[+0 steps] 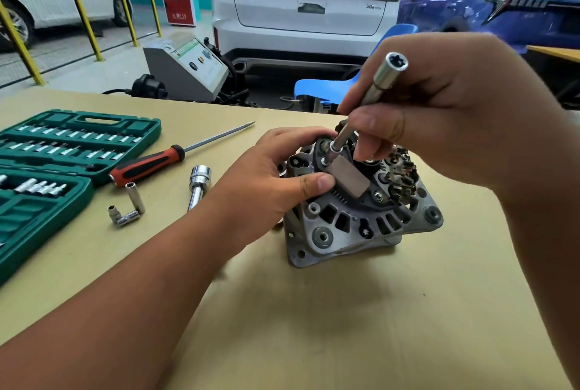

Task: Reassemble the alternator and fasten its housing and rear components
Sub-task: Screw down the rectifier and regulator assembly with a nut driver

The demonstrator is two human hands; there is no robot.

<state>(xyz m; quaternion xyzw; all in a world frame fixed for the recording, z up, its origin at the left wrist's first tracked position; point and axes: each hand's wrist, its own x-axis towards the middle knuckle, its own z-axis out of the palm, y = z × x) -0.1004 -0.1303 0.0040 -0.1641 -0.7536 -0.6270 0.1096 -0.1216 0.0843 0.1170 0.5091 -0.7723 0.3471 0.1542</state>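
Tabletop (314, 327), right fingers (373, 126) around extension bar (381, 80)

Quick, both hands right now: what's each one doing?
Left hand: gripping the top of the alternator, steadying it.
Right hand: pinching the silver socket extension, its tip down on the alternator's rear.

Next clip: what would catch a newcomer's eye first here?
The alternator at the centre of the table stands out, gripped by the left hand. The right hand holds a silver socket extension down onto a fastener on its rear. At left lie an open green socket case and a red-handled screwdriver.
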